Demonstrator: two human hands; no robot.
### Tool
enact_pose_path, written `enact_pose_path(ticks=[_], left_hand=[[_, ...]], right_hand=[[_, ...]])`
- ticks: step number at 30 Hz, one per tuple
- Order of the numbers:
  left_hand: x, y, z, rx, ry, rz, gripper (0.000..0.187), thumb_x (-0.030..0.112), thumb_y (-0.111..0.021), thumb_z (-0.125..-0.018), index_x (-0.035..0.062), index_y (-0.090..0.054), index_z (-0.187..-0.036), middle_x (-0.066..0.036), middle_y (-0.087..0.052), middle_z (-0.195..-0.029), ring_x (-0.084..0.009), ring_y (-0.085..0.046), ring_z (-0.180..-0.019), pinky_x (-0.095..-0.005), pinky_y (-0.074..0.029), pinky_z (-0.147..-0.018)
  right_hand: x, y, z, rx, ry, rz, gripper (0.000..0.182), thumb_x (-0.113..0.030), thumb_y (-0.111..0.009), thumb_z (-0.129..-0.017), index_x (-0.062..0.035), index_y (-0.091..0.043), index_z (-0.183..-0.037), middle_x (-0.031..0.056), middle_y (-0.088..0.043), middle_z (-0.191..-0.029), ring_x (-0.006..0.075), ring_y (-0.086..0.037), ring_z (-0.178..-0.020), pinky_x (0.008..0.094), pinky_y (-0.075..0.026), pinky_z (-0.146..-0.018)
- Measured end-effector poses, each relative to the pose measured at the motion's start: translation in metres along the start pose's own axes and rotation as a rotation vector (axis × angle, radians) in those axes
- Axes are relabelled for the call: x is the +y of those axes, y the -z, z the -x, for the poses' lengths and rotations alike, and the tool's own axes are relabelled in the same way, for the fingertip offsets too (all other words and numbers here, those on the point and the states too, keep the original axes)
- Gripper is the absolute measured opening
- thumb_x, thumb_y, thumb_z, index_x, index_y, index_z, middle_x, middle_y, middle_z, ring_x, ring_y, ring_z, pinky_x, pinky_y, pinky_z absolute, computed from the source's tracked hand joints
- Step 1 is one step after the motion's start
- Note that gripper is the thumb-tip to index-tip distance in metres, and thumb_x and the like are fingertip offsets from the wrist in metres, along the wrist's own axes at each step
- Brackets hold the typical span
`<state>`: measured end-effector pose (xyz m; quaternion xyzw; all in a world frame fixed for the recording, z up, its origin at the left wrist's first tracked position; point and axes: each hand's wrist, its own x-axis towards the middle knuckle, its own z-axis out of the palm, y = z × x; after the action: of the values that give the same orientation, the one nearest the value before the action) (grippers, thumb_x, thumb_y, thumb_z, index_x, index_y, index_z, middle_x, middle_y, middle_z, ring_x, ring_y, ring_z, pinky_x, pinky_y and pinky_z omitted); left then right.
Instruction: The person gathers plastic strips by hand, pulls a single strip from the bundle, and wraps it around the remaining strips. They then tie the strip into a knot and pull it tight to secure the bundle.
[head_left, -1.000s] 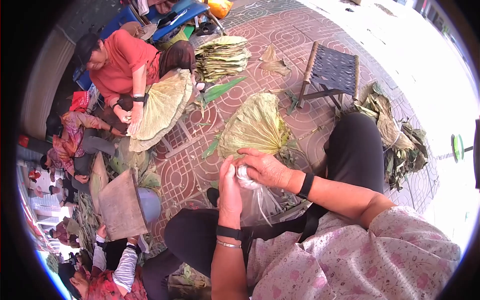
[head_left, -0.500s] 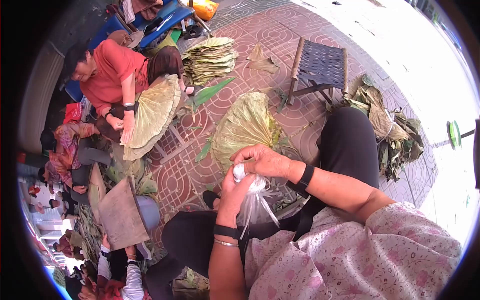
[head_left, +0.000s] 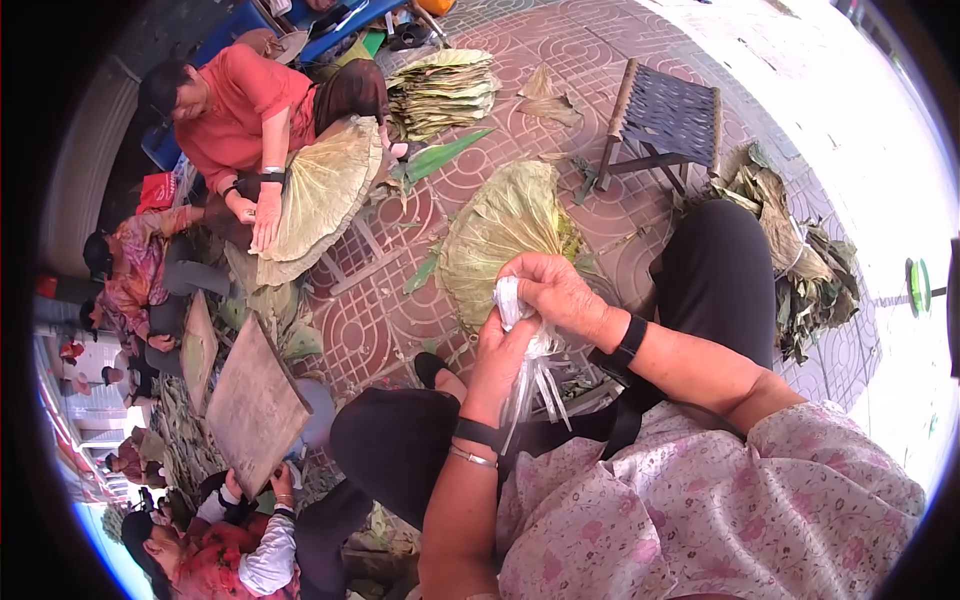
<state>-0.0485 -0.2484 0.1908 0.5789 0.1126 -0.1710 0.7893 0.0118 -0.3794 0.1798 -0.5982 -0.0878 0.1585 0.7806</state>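
A bundle of white plastic strips [head_left: 533, 385] hangs from between my hands, its loose ends trailing down over my lap. My left hand [head_left: 497, 365] wraps round the bundle from below. From above, my right hand [head_left: 565, 293] pinches the folded top of the same bundle between thumb and fingers. Just beyond my hands, on the paving, lies a fan-shaped stack of dried leaves [head_left: 500, 225], greenish yellow and apart from my fingers.
A folding stool [head_left: 665, 115] stands ahead on the right, near a tied heap of dry leaves [head_left: 800, 265]. A stacked leaf pile [head_left: 443, 95] lies at the back. To the left, one co-worker [head_left: 250, 130] handles leaves; another holds a wooden board [head_left: 258, 405].
My view has shifted, so most things sit a little differently in it. My hands still grip the white strips, whose top is raised slightly. The co-worker's board has tilted.
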Motion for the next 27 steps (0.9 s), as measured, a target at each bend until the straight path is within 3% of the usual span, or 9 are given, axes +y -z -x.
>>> enact_pose_path(ticks=[7, 13, 16, 19, 22, 23, 26, 27], left_hand=[[-0.023, 0.002, -0.008, 0.019, -0.064, -0.034, 0.031, 0.011, -0.058, -0.091, 0.0014, -0.056, -0.12, -0.002, -0.061, -0.102, -0.0084, -0.058, -0.087, -0.0255, -0.049, -0.078], [-0.042, -0.008, -0.018, 0.143, -0.178, -0.174, 0.033, 0.018, -0.055, -0.094, 0.0002, -0.055, -0.121, -0.002, -0.059, -0.103, -0.0083, -0.053, -0.089, -0.0259, -0.045, -0.078], [-0.044, -0.012, -0.018, 0.191, -0.17, -0.22, 0.033, 0.02, -0.054, -0.095, 0.0008, -0.055, -0.122, -0.001, -0.059, -0.102, -0.0079, -0.051, -0.089, -0.0256, -0.043, -0.079], [-0.038, -0.014, -0.024, 0.175, -0.149, -0.146, 0.035, 0.026, -0.055, -0.097, 0.0035, -0.054, -0.123, -0.002, -0.059, -0.1, -0.0086, -0.054, -0.086, -0.025, -0.046, -0.075], [-0.027, -0.007, -0.025, 0.091, -0.09, 0.075, 0.039, 0.035, -0.056, -0.099, 0.0056, -0.053, -0.125, -0.003, -0.06, -0.099, -0.0104, -0.058, -0.079, -0.0256, -0.05, -0.066], [-0.011, -0.012, -0.019, 0.109, -0.067, 0.134, 0.045, 0.042, -0.056, -0.099, 0.0055, -0.052, -0.124, -0.004, -0.061, -0.096, -0.0129, -0.061, -0.072, -0.0267, -0.052, -0.058], [-0.008, 0.003, -0.02, 0.181, -0.019, 0.266, 0.049, 0.05, -0.049, -0.1, 0.0057, -0.054, -0.118, -0.005, -0.063, -0.091, -0.0139, -0.061, -0.069, -0.0277, -0.05, -0.054], [-0.008, 0.012, -0.023, 0.209, 0.035, 0.308, 0.05, 0.053, -0.045, -0.1, 0.0068, -0.055, -0.117, -0.005, -0.063, -0.088, -0.0139, -0.06, -0.066, -0.0281, -0.049, -0.051]], right_hand=[[0.016, 0.001, -0.008, 0.125, -0.1, -0.274, 0.014, -0.002, -0.054, -0.092, 0.0009, -0.064, -0.102, 0.0069, -0.068, -0.087, 0.0131, -0.064, -0.076, 0.0278, -0.053, -0.069], [0.017, -0.002, -0.014, 0.277, -0.227, -0.543, 0.011, 0.001, -0.052, -0.092, -0.0001, -0.059, -0.1, 0.0147, -0.068, -0.085, 0.0218, -0.067, -0.07, 0.0331, -0.056, -0.062], [0.021, 0.0, -0.019, 0.312, -0.212, -0.581, 0.008, -0.001, -0.055, -0.093, -0.0005, -0.062, -0.097, 0.0142, -0.07, -0.087, 0.0242, -0.069, -0.075, 0.0349, -0.058, -0.067], [0.027, 0.008, -0.031, 0.292, -0.222, -0.623, 0.009, 0.0, -0.055, -0.093, -0.0013, -0.063, -0.097, 0.0141, -0.07, -0.086, 0.0236, -0.069, -0.074, 0.0344, -0.058, -0.07], [0.029, 0.023, -0.051, 0.024, -0.158, -0.589, 0.01, 0.0, -0.055, -0.094, -0.0014, -0.063, -0.1, 0.0129, -0.069, -0.088, 0.0213, -0.069, -0.076, 0.0331, -0.058, -0.072], [0.006, 0.015, -0.047, 0.164, -0.233, -0.488, 0.017, 0.002, -0.058, -0.089, 0.0017, -0.061, -0.105, 0.011, -0.069, -0.089, 0.0207, -0.067, -0.076, 0.0288, -0.056, -0.069], [-0.004, 0.029, -0.05, -0.014, -0.268, -0.41, 0.028, -0.003, -0.063, -0.089, 0.0051, -0.059, -0.116, 0.0125, -0.068, -0.103, 0.0215, -0.066, -0.094, 0.0303, -0.053, -0.085], [-0.005, 0.034, -0.049, -0.076, -0.266, -0.402, 0.044, -0.013, -0.07, -0.088, 0.0069, -0.054, -0.124, 0.0136, -0.065, -0.114, 0.0222, -0.061, -0.108, 0.0321, -0.047, -0.098]])
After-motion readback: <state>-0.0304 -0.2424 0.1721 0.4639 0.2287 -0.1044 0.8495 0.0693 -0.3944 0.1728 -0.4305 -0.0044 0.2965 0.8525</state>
